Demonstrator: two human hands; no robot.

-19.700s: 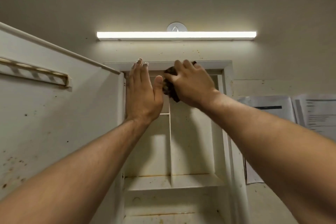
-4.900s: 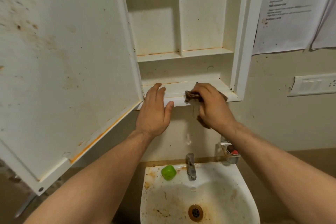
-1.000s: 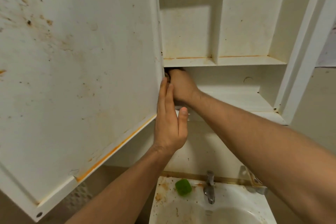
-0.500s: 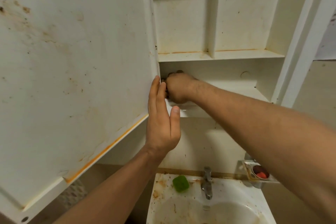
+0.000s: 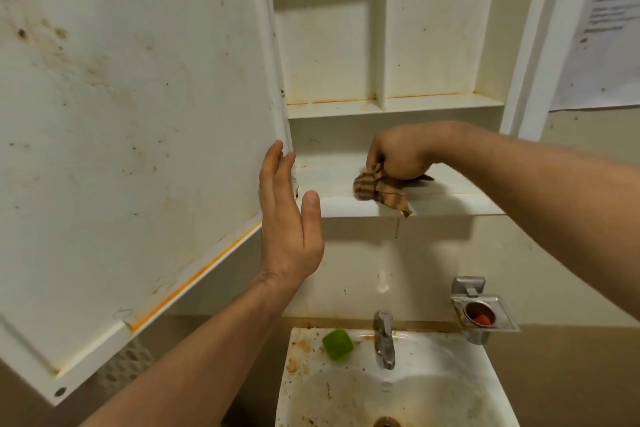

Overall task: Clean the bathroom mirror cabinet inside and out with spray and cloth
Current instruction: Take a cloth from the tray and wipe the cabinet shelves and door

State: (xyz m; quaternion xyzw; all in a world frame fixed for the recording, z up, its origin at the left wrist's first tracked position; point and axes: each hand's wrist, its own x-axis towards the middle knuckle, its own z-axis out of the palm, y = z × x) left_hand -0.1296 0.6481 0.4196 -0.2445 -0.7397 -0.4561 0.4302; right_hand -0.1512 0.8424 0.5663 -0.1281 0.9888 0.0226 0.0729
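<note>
Mid-frame, the right hand grips the cloth on the bottom shelf of the cabinet; the left hand, fingers straight, rests against the open door at left. Door and upper shelf look stained, so plenty seems left

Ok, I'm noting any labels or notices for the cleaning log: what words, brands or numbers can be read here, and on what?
Printed sheet on the wall to the right of the cabinet: several lines of black print, too blurred to read.
Door, cloth, sink, tap: no words, brands or numbers visible.
</note>
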